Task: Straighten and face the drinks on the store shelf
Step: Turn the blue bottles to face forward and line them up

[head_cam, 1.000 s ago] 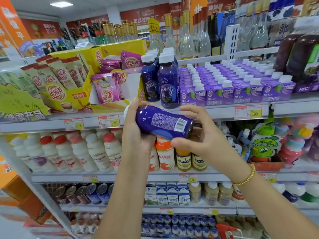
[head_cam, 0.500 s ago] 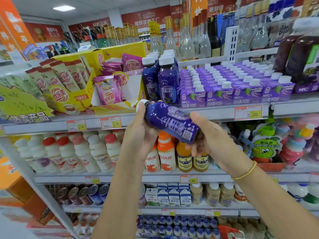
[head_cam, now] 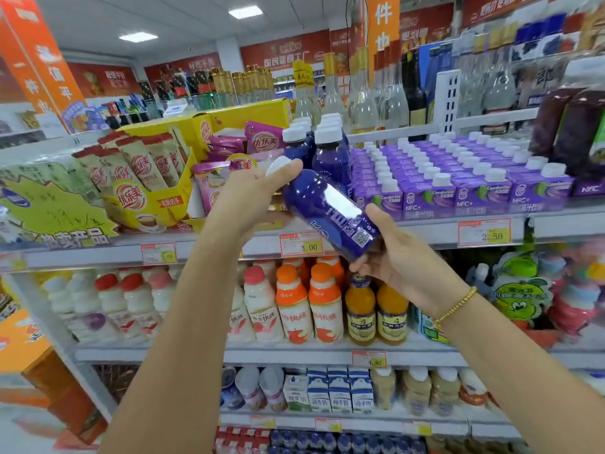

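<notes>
Bottle (head_cam: 327,211), blue, centre frame, off the shelf (head_cam: 425,231), held in front of it. Left hand (head_cam: 252,191) grips the cap end, right hand (head_cam: 396,260) grips the base. A second ago it lay level; now the cap tilts up-left, back label showing. Probably being righted to rejoin the matching bottles (head_cam: 327,152) behind.

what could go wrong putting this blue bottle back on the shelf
1. The blue bottle is tilted, with the left hand at its cap end and the right hand at its base, so it might slip.
2. Its QR code side faces the camera, so it could end up shelved back to front.
3. The standing blue bottles and purple cartons crowd the spot, so it may knock them over.
</notes>
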`<control>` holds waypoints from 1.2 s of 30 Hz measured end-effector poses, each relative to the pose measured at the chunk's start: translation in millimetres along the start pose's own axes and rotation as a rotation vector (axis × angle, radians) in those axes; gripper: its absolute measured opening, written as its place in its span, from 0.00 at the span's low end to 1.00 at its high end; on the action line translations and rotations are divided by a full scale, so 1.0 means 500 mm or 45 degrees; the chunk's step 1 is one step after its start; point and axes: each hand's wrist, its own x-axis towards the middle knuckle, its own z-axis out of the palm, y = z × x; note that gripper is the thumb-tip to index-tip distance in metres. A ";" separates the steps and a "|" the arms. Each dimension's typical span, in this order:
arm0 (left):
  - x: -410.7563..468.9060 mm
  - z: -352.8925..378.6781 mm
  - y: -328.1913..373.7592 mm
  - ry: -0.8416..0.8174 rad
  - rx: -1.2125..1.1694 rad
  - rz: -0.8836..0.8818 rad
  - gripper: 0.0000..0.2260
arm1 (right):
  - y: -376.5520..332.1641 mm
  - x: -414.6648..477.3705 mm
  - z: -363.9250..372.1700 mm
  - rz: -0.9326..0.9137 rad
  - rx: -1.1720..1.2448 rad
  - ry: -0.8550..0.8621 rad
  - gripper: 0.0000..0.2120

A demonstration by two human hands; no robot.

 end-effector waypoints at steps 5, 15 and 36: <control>0.036 0.002 0.059 0.330 0.461 0.219 0.22 | -0.010 0.052 0.014 -0.275 -0.448 0.105 0.29; 0.117 -0.008 0.072 0.583 0.769 0.519 0.25 | -0.014 0.118 -0.053 -1.008 -1.519 0.681 0.08; 0.182 0.039 0.043 0.382 1.311 0.086 0.33 | 0.033 0.112 -0.110 -1.135 -1.840 0.664 0.18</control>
